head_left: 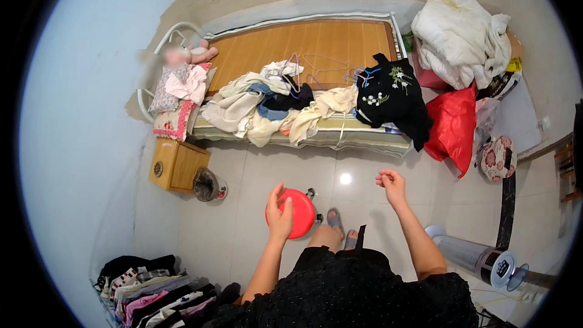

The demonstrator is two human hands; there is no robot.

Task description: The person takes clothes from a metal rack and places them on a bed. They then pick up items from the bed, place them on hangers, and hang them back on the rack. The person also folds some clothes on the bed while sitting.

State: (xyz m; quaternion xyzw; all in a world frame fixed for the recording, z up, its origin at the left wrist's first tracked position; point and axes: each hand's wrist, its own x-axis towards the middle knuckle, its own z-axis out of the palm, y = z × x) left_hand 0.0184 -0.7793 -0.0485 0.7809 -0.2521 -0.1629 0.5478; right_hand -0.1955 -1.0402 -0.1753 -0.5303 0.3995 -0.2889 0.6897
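My left hand (280, 215) hovers empty over the left part of a round red stool (302, 214) on casters, fingers raised and thumb apart. It hides some of the seat's edge. My right hand (393, 187) is held out over the floor, loosely bent, with nothing visible in it. Beyond both hands, a bed (255, 45) carries a heap of crumpled clothes (234, 106) in cream, blue and black. On its right end lies a black top (395, 94) with white flower embroidery, a blue hanger (366, 76) at its neck. Several bare hangers (326, 64) lie on the mat.
A wooden bedside cabinet (181, 166) and a waste bin (205, 186) stand left. To the right are a red bag (452, 124), a white quilt (461, 39), a flowered round stool (498, 159) and a grey-white cylindrical appliance (464, 252). Folded clothes (152, 294) fill the lower left.
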